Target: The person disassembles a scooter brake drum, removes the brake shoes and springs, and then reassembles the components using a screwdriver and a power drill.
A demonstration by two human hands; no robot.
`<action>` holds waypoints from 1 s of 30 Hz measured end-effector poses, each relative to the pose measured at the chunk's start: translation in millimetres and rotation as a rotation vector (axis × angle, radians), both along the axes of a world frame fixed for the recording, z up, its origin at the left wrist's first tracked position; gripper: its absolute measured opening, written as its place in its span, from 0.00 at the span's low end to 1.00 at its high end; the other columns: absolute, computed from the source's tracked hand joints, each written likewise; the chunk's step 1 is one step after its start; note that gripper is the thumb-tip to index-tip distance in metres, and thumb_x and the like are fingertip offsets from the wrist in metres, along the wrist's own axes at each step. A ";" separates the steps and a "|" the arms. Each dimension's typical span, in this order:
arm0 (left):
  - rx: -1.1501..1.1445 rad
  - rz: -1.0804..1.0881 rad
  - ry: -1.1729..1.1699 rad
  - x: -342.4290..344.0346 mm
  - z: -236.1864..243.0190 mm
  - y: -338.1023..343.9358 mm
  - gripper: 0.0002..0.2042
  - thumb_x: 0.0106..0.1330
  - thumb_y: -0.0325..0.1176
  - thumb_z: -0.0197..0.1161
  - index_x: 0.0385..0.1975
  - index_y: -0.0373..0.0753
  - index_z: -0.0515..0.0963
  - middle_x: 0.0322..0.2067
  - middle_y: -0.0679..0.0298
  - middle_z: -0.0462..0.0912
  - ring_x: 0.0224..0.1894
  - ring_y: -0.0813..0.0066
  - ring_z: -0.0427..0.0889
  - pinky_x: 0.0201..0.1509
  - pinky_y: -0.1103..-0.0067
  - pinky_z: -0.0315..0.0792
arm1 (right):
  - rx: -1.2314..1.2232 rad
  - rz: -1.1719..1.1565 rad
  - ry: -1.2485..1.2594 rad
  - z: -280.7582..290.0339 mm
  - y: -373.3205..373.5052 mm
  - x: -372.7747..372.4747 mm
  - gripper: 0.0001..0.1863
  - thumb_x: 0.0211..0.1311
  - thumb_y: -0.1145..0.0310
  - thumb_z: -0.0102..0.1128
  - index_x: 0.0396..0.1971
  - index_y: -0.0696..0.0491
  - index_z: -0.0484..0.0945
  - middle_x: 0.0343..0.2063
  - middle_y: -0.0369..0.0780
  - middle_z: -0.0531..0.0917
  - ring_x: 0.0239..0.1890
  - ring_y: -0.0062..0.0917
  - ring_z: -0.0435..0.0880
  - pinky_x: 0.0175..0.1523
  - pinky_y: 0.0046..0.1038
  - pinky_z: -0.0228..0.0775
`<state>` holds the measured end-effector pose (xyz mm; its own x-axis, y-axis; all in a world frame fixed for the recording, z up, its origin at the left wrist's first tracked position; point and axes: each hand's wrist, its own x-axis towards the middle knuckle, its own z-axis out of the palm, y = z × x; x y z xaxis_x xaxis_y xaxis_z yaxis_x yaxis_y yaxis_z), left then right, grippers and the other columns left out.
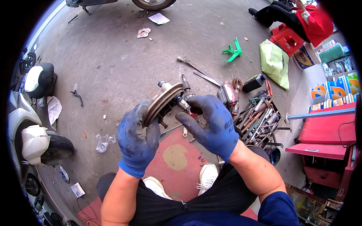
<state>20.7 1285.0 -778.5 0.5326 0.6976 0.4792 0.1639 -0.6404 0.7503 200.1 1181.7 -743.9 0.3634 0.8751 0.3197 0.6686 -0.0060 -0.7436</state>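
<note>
My left hand, in a blue glove, grips a rusty round metal disc assembly by its lower edge and holds it tilted above the ground. A short axle with a nut sticks out of the top of the disc. My right hand, also in a blue glove, is at the right side of the assembly, fingers spread, with the thumb and fingertips touching its hub. My knees and white shoes are below, over a red mat.
An open tray of wrenches and other tools lies to the right, beside long bars on the concrete. A red tool cabinet stands far right. A scooter is at left. Another person in red sits top right.
</note>
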 end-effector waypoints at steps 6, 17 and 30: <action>0.237 0.024 -0.048 6.5 4.7 4.2 0.24 0.48 0.17 0.63 0.49 0.32 0.75 0.39 0.51 0.84 0.35 0.57 0.84 0.40 0.70 0.78 | -0.319 -0.106 0.857 7.6 6.0 -6.7 0.10 0.69 0.66 0.59 0.39 0.58 0.78 0.28 0.36 0.79 0.28 0.25 0.79 0.33 0.29 0.72; 0.214 0.044 -0.065 6.3 1.9 2.8 0.25 0.50 0.17 0.64 0.52 0.32 0.73 0.40 0.51 0.84 0.35 0.58 0.84 0.37 0.71 0.78 | 0.180 0.006 -0.146 -6.7 7.0 -1.6 0.09 0.57 0.74 0.66 0.36 0.57 0.77 0.25 0.46 0.78 0.28 0.41 0.79 0.33 0.37 0.70; 0.255 0.085 0.011 4.9 4.7 3.0 0.23 0.51 0.19 0.66 0.50 0.34 0.74 0.42 0.53 0.84 0.37 0.57 0.83 0.41 0.70 0.77 | -0.297 0.087 1.500 -9.6 12.7 -0.2 0.14 0.70 0.62 0.56 0.33 0.59 0.77 0.23 0.34 0.80 0.25 0.22 0.79 0.32 0.30 0.70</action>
<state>25.6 1288.0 -773.8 0.4836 0.5975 0.6397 0.2319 -0.7921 0.5645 199.9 1194.3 -753.5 0.1277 0.8739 -0.4691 -0.6681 -0.2738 -0.6919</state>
